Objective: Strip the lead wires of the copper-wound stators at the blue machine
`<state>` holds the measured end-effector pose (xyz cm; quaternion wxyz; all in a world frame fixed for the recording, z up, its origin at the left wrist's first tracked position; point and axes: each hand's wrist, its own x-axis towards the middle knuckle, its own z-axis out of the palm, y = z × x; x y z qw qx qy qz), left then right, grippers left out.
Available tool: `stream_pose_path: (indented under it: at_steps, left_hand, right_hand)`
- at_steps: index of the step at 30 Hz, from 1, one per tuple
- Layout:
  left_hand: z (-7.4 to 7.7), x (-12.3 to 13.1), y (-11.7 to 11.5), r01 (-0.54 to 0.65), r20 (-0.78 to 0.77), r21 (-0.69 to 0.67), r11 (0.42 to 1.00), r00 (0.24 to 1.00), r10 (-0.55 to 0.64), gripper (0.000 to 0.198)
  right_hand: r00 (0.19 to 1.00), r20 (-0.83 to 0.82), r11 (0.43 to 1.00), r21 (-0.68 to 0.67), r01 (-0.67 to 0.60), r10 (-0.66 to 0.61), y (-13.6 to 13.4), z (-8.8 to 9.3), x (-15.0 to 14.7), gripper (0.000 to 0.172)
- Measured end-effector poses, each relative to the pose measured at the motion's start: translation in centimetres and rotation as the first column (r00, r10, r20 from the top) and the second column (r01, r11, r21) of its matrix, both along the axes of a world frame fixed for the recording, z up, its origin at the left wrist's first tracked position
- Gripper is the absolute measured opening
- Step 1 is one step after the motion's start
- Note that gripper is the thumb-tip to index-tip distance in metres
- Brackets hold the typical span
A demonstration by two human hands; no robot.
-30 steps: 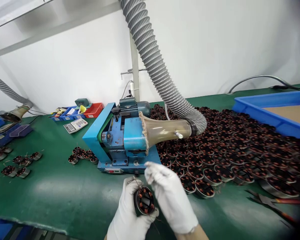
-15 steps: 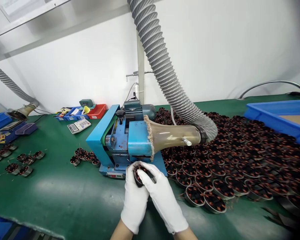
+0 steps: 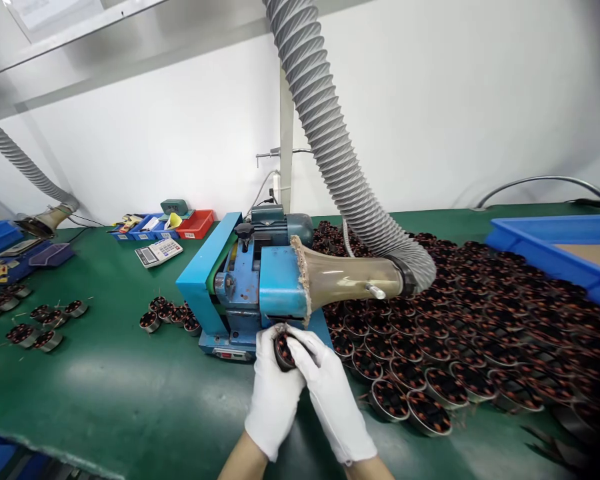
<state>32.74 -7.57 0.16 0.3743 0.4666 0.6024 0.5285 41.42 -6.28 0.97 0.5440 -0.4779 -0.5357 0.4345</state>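
Note:
Both my hands wear white gloves. My left hand (image 3: 275,393) is closed around the side of a round motor stator (image 3: 284,352) with a dark, copper-coloured top. My right hand (image 3: 325,387) grips the same stator from the right, its thumb lying over the top and the fingers curled behind. The stator is tilted and held just at the front of a blue belt-driven machine (image 3: 283,283), below its hood. Gloves hide much of its rim, and I cannot tell whether its far side touches the machine.
A grey hose (image 3: 325,120) joins the machine through a clear funnel (image 3: 350,277). Many stators (image 3: 445,387) crowd the right side; small groups (image 3: 150,322) stand left. A calculator (image 3: 159,252), a red bin (image 3: 196,225) and a blue tray (image 3: 535,237) are further back on the green table (image 3: 130,400).
The camera view has shifted slightly. My hands, still on the stator, appear a little further right in the picture and stay at the machine's front.

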Motion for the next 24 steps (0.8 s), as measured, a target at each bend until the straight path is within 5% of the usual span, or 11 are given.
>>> stream_pose_path:
  at_steps: [6, 10, 13, 16, 20, 24]
  left_hand:
    - [-1.7, -1.8, -4.0, 0.058, 0.025, 0.109, 0.992, 0.998, -0.061, 0.051]
    - [0.0, -3.2, -4.9, 0.14, 0.086, 0.002, 0.99, 0.986, -0.14, 0.059]
    - [1.4, -3.5, -4.9, 0.187, 0.293, -0.11, 0.976, 0.944, -0.148, 0.058]
    - [2.2, -3.8, -5.4, 0.233, 0.445, -0.112, 0.966, 0.881, -0.162, 0.064]
    - [3.1, -4.1, -6.3, 0.371, 0.549, -0.105, 0.922, 0.795, -0.258, 0.076]
    - [2.7, -3.0, -6.6, 0.331, 0.367, -0.077, 0.94, 0.886, -0.282, 0.066]
  right_hand:
    - [0.991, -0.052, 0.991, -0.045, -0.124, 0.122, -4.1, -0.2, 1.0, 0.022]
    - [0.915, -0.402, 0.989, -0.123, -0.079, 0.023, -5.1, 1.0, 1.2, 0.03]
    - [0.813, -0.575, 0.959, -0.163, -0.23, 0.097, -4.9, 0.6, 1.1, 0.049]
    - [0.801, -0.565, 0.937, -0.132, -0.325, 0.198, -5.0, -0.3, 1.0, 0.045]
    - [0.891, -0.397, 0.975, 0.053, -0.217, 0.22, -5.7, -0.1, 1.5, 0.033]
    - [0.95, -0.298, 0.991, 0.112, -0.066, 0.097, -5.8, 1.7, 1.2, 0.007]
